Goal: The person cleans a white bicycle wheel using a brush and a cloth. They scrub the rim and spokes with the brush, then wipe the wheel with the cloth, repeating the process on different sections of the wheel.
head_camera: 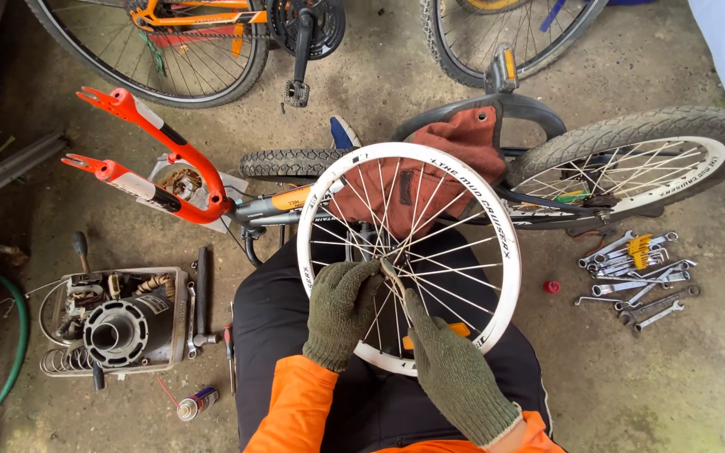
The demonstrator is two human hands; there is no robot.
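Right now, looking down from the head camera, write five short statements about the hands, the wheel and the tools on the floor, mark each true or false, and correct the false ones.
1. Both hands wear olive-green knit gloves. True: left hand, right hand.
2. The white-rimmed wheel in the lap still has its tyre on. False: the rim is bare, only spokes show.
3. The hands meet near the wheel's hub, among the spokes. True.
4. A row of wrenches lies on the person's left. False: it lies on the concrete to their right.
5. The orange bike fork is fitted with a wheel. False: its dropouts are empty.
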